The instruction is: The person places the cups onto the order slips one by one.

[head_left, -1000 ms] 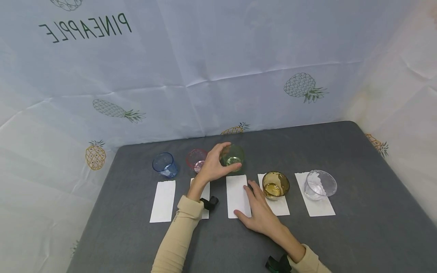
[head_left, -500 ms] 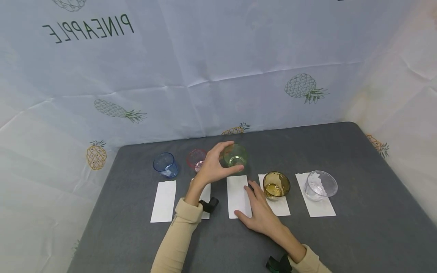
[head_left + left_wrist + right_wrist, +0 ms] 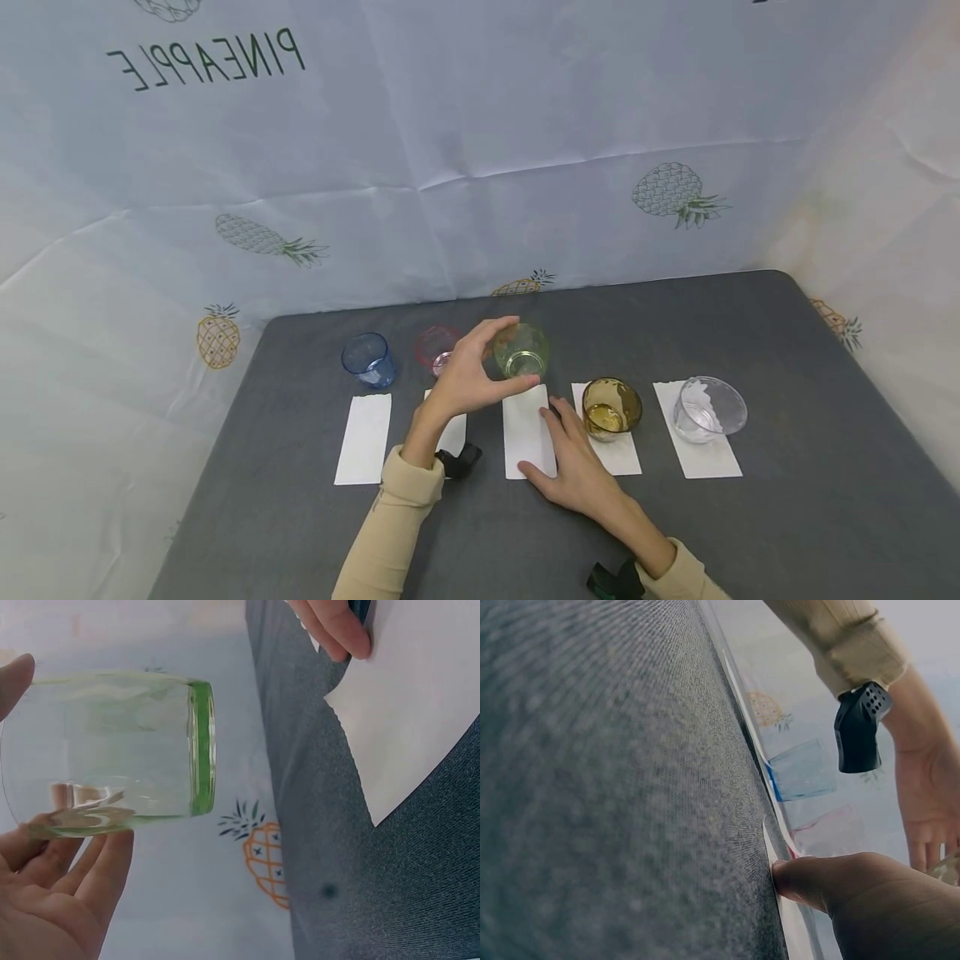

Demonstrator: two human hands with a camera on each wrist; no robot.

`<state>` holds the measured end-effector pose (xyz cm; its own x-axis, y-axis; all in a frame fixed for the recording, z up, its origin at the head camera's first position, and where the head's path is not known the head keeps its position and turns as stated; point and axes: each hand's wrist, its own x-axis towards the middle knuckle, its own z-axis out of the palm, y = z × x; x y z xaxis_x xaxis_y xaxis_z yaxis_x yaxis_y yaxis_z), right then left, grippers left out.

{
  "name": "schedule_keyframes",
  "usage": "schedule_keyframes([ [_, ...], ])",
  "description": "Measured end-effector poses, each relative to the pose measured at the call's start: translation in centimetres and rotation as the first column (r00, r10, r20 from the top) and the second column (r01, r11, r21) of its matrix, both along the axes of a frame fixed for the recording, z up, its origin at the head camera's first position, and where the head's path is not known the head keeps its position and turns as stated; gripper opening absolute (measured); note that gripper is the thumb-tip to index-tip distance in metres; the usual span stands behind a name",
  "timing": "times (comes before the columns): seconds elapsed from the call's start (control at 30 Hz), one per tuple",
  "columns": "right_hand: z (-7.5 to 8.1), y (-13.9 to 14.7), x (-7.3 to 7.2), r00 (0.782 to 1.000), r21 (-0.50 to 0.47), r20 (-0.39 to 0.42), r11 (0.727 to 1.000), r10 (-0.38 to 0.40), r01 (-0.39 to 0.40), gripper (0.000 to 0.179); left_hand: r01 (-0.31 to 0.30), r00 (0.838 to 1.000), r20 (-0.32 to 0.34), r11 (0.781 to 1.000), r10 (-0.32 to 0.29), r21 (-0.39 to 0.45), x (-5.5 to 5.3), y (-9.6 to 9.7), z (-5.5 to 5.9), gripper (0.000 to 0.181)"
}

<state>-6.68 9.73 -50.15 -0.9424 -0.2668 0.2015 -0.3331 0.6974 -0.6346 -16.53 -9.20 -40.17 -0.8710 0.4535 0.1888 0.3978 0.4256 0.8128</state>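
Observation:
My left hand (image 3: 467,375) grips a green glass (image 3: 522,354) between thumb and fingers, just beyond the middle white paper sheet (image 3: 521,433). In the left wrist view the glass's thick base (image 3: 201,750) stands clear of the dark tabletop. My right hand (image 3: 573,462) rests on that sheet, its fingers spread along the right side and its thumb (image 3: 810,877) pressed to the near part. Partly behind the left hand stands a pink glass (image 3: 433,343). An amber glass (image 3: 611,408) sits on a sheet just right of my right hand.
At the left, a blue glass (image 3: 368,361) stands behind another white sheet (image 3: 363,440). A clear glass (image 3: 708,410) sits on the rightmost sheet (image 3: 712,462). My left forearm partly covers a further sheet (image 3: 454,433). A pineapple-print curtain (image 3: 480,225) hangs behind the grey table (image 3: 810,467).
The green glass has shifted slightly right in my left hand's grip and tipped a little. My right hand keeps its place on the sheet. The head view has shifted slightly.

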Motion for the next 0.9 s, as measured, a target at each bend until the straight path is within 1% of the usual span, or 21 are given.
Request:
schedule_keyframes([
  [0.13,0.0,0.0,0.0,1.0,-0.006,0.006,1.0,0.002,-0.002,0.077,0.005,1.0,-0.001,1.0,-0.005,0.002,0.5,-0.1,0.1,0.08],
  [0.3,0.0,0.0,0.0,1.0,-0.007,0.023,1.0,0.004,-0.004,0.078,0.004,1.0,0.008,1.0,-0.004,-0.005,1.1,-0.3,0.0,0.079],
  [0.47,-0.1,0.1,0.1,1.0,-0.008,0.027,1.0,0.002,-0.002,0.078,0.016,1.0,0.01,1.0,-0.016,-0.001,1.6,-0.4,-0.2,0.079],
  [0.63,-0.1,0.1,0.0,1.0,-0.011,0.011,1.0,0.005,-0.005,0.079,0.025,1.0,0.009,1.0,-0.025,-0.002,2.0,-0.4,-0.4,0.078],
  [0.77,-0.2,0.2,0.0,1.0,-0.025,-0.018,1.0,0.012,-0.013,0.08,0.04,0.999,0.0,0.999,-0.04,0.005,2.3,-0.4,-0.6,0.077],
  [0.8,-0.4,0.2,-0.1,0.999,-0.021,-0.036,1.0,0.018,-0.019,0.08,0.043,0.999,0.001,0.999,-0.043,0.006,2.3,-0.4,-0.6,0.077],
  [0.9,-0.3,0.2,0.0,0.999,-0.027,-0.03,0.999,0.025,-0.026,0.082,0.056,0.998,0.018,0.998,-0.056,0.016,2.5,-0.4,-0.8,0.076],
])
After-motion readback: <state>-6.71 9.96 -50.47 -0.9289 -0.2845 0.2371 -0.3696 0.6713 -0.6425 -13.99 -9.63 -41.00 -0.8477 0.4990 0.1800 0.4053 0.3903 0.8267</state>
